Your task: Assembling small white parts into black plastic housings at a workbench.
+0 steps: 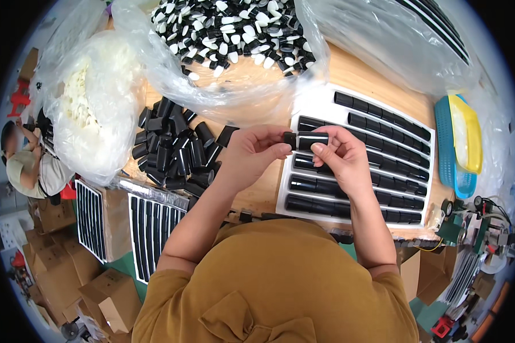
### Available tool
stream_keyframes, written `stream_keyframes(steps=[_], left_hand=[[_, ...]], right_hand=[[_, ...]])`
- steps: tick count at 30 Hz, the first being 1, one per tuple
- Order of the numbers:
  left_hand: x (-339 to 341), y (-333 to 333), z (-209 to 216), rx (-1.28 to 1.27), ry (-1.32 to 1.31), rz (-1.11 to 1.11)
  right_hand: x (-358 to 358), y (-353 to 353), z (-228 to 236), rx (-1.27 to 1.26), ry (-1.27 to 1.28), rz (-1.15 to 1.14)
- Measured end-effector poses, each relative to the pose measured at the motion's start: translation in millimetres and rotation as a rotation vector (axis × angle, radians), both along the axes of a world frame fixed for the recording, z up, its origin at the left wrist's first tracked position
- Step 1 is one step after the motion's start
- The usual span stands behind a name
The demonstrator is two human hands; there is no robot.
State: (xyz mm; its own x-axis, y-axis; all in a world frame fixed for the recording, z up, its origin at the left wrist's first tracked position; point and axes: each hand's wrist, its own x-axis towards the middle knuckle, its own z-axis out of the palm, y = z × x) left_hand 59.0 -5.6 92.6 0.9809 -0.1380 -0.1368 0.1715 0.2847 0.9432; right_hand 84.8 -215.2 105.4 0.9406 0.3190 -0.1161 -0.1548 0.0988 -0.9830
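Between finger and thumb, my left hand (250,155) pinches a small black part (290,138), maybe a plug or insert. A glossy black tube (312,139) is gripped by the fingers of my right hand (347,157). The two pieces are lined up end to end; whether they touch I cannot tell. Under my hands lies a white tray (318,95) with rows of black tubes (383,111) lying on their sides. A heap of loose black tubes (174,146) rests on the wooden table (258,191), left of my left hand.
At the back, an open plastic bag (234,103) holds many small black and white pieces (234,34). Another bag (94,108) with pale pieces stands left. Blue and yellow baskets (460,137) stand right, above a small machine (469,223). Far left sits another person (31,163).
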Motion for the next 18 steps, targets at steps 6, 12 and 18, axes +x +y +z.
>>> stream_keyframes(steps=[6,12,18], left_hand=[[-4,-1,6,-0.006,0.012,-0.041],[-7,-2,11,0.022,0.005,-0.074],[-4,8,10,0.092,0.015,-0.151]], right_hand=[[-7,1,3,-0.022,-0.018,0.023],[-14,1,5,-0.030,-0.027,0.035],[-16,-2,-2,0.037,0.058,0.107]])
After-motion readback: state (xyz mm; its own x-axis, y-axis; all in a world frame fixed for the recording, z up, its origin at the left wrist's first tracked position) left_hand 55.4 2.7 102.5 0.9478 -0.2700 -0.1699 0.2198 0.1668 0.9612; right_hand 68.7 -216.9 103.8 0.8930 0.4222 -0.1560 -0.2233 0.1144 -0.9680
